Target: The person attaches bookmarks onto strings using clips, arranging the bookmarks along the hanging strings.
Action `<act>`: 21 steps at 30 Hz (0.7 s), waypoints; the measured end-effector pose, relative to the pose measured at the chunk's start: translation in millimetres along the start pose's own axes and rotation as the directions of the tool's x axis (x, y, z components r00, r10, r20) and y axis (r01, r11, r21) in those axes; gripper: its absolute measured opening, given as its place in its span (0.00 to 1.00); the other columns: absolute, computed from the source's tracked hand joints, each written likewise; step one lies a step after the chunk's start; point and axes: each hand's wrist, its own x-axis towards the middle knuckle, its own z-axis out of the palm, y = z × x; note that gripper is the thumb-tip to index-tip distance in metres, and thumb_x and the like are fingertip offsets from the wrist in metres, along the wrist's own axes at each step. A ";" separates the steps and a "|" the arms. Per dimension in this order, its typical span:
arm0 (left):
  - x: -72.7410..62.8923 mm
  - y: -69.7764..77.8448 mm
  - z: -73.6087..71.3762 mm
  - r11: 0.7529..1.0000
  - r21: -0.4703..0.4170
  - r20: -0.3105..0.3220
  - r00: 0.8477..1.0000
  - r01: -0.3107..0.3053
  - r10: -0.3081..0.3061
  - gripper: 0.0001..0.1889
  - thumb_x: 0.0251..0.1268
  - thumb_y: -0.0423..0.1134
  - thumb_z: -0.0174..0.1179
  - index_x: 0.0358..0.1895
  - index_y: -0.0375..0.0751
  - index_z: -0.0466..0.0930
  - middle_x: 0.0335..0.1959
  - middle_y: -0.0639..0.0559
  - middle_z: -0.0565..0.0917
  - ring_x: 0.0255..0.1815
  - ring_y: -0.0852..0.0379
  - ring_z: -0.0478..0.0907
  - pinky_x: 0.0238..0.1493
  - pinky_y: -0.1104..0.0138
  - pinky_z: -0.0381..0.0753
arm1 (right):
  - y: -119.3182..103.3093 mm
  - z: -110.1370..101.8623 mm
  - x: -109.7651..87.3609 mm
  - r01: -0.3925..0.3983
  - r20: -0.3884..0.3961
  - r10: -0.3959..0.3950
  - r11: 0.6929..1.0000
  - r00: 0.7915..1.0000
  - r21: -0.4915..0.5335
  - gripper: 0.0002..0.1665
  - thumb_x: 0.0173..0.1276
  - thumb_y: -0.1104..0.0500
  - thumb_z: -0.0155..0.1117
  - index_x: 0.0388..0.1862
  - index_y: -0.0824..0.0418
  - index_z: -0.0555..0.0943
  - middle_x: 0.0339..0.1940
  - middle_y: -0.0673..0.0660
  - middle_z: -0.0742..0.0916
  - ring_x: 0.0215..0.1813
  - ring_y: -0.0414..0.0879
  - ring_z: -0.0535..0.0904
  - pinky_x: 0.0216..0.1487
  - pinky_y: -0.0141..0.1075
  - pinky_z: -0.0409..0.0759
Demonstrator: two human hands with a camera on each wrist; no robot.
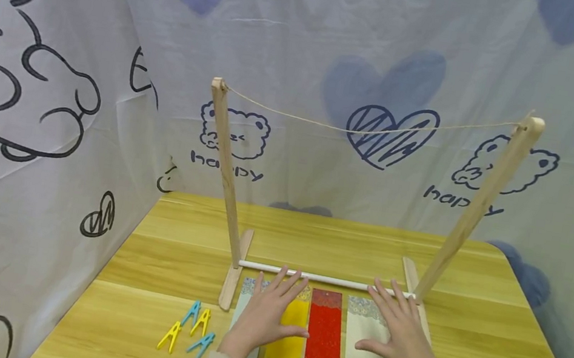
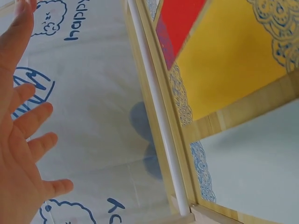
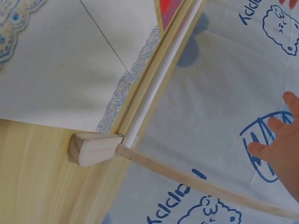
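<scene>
- Keeping the empty left hand (image 1: pixel 266 317) and right hand (image 1: pixel 400 332) spread wide should suit light handling.
- The flat red patterned paper strip (image 1: pixel 324 334) lies between the hands; avoid creasing it.
- Fingertip contact with the slim white rod (image 1: pixel 338 282) is unclear.

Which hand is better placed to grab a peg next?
Probably the left hand: the pegs lie on its side of the table, and its fingers look free. The right hand, also free, would have to reach across the cards.
</scene>
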 end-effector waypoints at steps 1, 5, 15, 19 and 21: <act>-1.0 -1.4 0.3 1.000 0.001 -0.003 1.000 -0.006 0.006 0.48 0.45 0.73 0.47 0.69 0.52 0.51 0.68 0.54 0.53 0.69 0.52 0.40 0.60 0.40 0.44 | 0.6 0.3 -0.5 0.006 -0.006 -0.006 1.000 1.000 0.015 0.57 0.41 0.34 0.66 0.68 0.56 0.59 0.68 0.57 0.62 0.68 0.60 0.47 0.61 0.62 0.40; -4.7 -5.8 -0.2 1.000 -0.021 -0.015 1.000 -0.023 0.022 0.48 0.44 0.70 0.53 0.69 0.51 0.52 0.68 0.52 0.55 0.69 0.49 0.44 0.59 0.40 0.48 | 3.7 2.1 -2.6 0.012 -0.020 -0.010 0.997 1.000 0.072 0.58 0.39 0.35 0.68 0.67 0.56 0.60 0.67 0.58 0.64 0.68 0.59 0.49 0.56 0.66 0.46; -14.3 -16.5 -0.2 0.996 -0.083 -0.008 1.000 0.018 -0.019 0.42 0.47 0.63 0.58 0.66 0.47 0.59 0.66 0.47 0.59 0.66 0.45 0.52 0.60 0.44 0.51 | 15.1 7.0 -9.5 0.000 -0.047 0.006 0.992 0.999 0.127 0.60 0.34 0.37 0.72 0.67 0.57 0.60 0.66 0.56 0.65 0.62 0.63 0.57 0.50 0.67 0.55; -18.7 -21.1 0.4 0.997 -0.079 -0.012 1.000 0.007 -0.008 0.43 0.48 0.65 0.55 0.66 0.45 0.60 0.65 0.46 0.61 0.65 0.45 0.54 0.61 0.45 0.51 | 20.2 8.8 -12.7 -0.003 -0.048 0.009 0.992 0.999 0.126 0.61 0.33 0.37 0.72 0.67 0.57 0.60 0.64 0.60 0.67 0.62 0.62 0.58 0.51 0.66 0.56; -21.5 -23.8 1.0 0.997 -0.075 -0.015 1.000 0.001 -0.003 0.43 0.49 0.67 0.52 0.66 0.44 0.59 0.64 0.47 0.62 0.65 0.45 0.55 0.61 0.46 0.51 | 22.6 10.0 -14.1 -0.003 -0.047 0.010 0.992 0.999 0.129 0.62 0.32 0.37 0.72 0.67 0.57 0.60 0.64 0.61 0.67 0.63 0.60 0.58 0.51 0.65 0.56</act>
